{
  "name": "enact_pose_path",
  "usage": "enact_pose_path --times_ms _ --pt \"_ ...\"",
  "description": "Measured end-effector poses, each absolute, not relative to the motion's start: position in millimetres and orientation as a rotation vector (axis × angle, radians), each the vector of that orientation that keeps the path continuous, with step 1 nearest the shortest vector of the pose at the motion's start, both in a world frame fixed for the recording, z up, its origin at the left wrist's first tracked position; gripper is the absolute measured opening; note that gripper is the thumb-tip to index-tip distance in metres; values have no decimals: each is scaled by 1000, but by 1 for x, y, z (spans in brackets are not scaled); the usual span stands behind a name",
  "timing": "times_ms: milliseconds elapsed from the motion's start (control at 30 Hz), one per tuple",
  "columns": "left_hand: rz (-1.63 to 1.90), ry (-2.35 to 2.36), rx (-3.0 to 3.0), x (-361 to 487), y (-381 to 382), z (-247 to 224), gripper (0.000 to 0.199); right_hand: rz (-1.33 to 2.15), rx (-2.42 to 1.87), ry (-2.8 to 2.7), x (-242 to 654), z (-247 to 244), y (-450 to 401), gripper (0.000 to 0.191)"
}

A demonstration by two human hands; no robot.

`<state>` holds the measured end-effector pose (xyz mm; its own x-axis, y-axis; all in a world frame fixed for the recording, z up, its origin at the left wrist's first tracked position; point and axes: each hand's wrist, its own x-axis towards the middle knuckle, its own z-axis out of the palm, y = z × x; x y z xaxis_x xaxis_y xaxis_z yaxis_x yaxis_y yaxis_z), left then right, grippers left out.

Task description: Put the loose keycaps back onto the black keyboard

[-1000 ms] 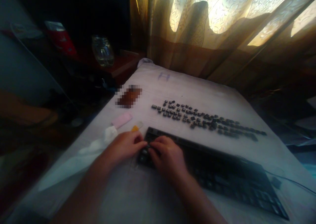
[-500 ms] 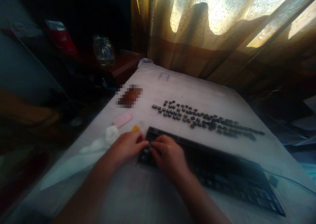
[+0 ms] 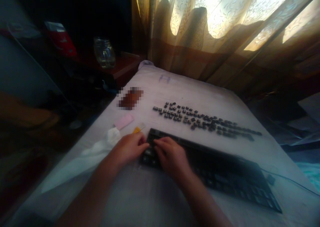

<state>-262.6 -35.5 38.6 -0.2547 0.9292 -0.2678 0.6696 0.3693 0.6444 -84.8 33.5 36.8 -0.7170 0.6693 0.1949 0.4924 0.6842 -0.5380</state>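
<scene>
A black keyboard (image 3: 220,160) lies slanted across the white-covered surface, some of its keys off. My left hand (image 3: 131,145) is at its left end, fingers curled and thumb reaching over the keys. Close beside it, my right hand (image 3: 172,155) rests over the same end with thumb and fingers drawn together. Whatever is between the fingertips of either hand is too small and blurred to name. Beyond the keyboard, many loose black keycaps (image 3: 176,115) are spread in rough rows. A yellow-handled tool (image 3: 137,130) lies just past my left hand.
A pink block (image 3: 124,120) and crumpled white tissue (image 3: 113,135) lie left of the keyboard. Behind them is a blurred-out brown item (image 3: 131,98). A glass jar (image 3: 105,53) stands on a red-brown table. The keyboard's cable (image 3: 287,177) runs off right.
The view has shifted slightly. My right fingertips have drawn a little away from my left thumb, leaving a small gap over the keys. My left hand has hardly moved.
</scene>
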Motion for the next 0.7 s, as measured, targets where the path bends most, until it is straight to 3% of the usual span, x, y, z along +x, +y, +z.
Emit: enact_pose_path --times_ms 700 --pt "447 2048 1309 -259 -32 40 32 692 -760 -2155 -39 27 46 23"
